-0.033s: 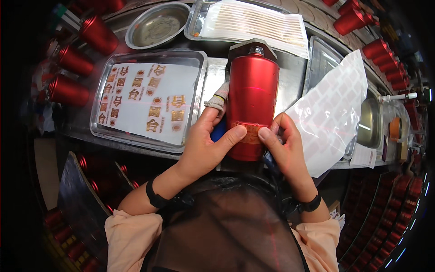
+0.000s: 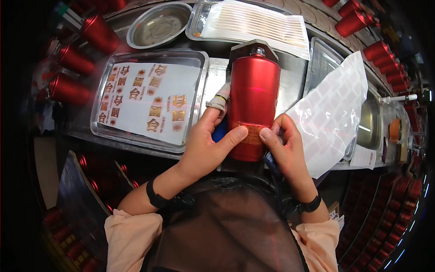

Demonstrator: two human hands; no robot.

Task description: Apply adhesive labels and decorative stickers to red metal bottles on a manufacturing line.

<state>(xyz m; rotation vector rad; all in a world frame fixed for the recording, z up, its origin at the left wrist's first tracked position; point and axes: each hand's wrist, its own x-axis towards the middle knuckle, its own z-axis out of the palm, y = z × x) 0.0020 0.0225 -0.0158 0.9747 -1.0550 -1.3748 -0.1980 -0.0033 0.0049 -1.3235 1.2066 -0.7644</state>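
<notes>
A glossy red bottle (image 2: 254, 90) lies in front of me, its narrow neck against a dark metal holder (image 2: 242, 46) at the far end. An orange-gold label strip (image 2: 250, 134) crosses its body near the close end. My left hand (image 2: 209, 136) grips the bottle's left side, thumb pressed on the strip; one of its fingers wears a pale cloth cover (image 2: 217, 102). At the strip's right end, my right hand (image 2: 287, 145) is closed, thumb tip on the strip and index finger curled beside it. The undersides of both hands are hidden.
To the left, a metal tray (image 2: 204, 90) holds a white sheet of gold stickers (image 2: 170, 84). Behind are a metal bowl (image 2: 158, 27) and a striped sheet (image 2: 256, 27) on another tray. White backing paper (image 2: 328, 113) rises at right. More red bottles (image 2: 69, 89) stand around.
</notes>
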